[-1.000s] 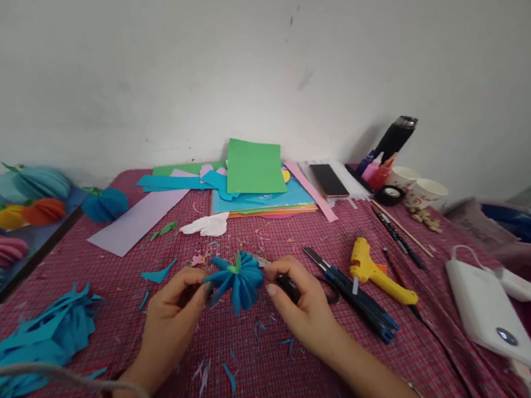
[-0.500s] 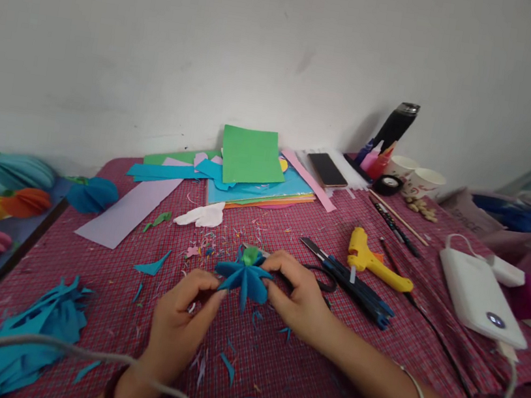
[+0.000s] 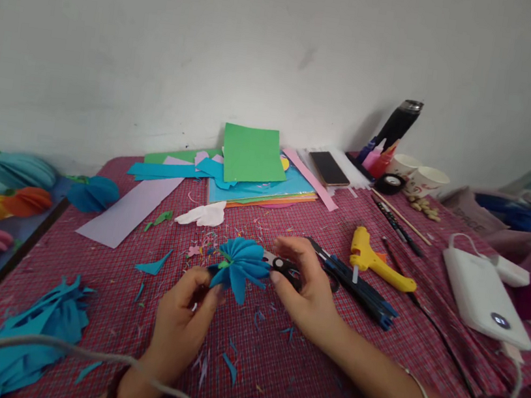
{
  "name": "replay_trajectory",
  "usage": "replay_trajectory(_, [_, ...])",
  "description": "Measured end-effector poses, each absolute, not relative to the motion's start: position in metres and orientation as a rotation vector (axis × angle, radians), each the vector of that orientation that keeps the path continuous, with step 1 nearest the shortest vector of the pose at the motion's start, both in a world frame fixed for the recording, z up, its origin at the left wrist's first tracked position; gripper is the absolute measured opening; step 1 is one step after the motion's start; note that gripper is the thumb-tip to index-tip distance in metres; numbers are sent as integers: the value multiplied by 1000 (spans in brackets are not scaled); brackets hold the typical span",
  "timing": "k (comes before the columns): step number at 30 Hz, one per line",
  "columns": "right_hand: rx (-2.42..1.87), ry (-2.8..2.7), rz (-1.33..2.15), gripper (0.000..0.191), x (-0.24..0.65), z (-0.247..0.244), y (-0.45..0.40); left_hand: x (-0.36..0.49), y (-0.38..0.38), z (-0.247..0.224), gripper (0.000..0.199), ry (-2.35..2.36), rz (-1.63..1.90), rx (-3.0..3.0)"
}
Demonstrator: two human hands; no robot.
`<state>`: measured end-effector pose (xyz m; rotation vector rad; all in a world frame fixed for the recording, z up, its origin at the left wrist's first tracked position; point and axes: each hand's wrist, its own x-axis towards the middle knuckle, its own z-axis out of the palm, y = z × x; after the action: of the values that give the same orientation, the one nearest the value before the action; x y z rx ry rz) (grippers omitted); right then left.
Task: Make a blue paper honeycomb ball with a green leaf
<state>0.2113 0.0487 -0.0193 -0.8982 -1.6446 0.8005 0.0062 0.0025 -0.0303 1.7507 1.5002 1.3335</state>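
Pinched between the thumb and fingers of my left hand (image 3: 187,316) is a blue paper flower (image 3: 240,268), its many petals fanned out and a bit of green at its left side. My right hand (image 3: 306,290) is beside the flower's right edge, thumb and fingers apart, with nothing between them; whether a fingertip touches a petal I cannot tell. Scissors (image 3: 285,266) with black handles lie on the checked cloth behind the flower and partly behind my right hand. Blue paper scraps (image 3: 229,368) are strewn below and around.
Right of my hands lie blue-handled cutters (image 3: 357,284), a yellow glue gun (image 3: 375,264) and a white power bank (image 3: 484,295). A green sheet (image 3: 254,155) tops the paper stack. Finished paper pumpkins (image 3: 93,193) stand left, near a blue paper heap (image 3: 28,337). A cable (image 3: 90,353) crosses the front.
The blue flower has tilted, its green centre turning from the top to the left side. My right hand has let go of its petals and opened.
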Motion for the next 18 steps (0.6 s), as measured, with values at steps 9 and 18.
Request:
replay_trajectory(9, [-804, -1763, 721, 22, 212, -15, 40, 5, 9, -39, 14, 1552, 1339, 1688])
replay_trajectory(18, [-844, -1886, 787, 23, 209, -17, 39, 8, 7, -32, 15, 1572, 1286, 1912])
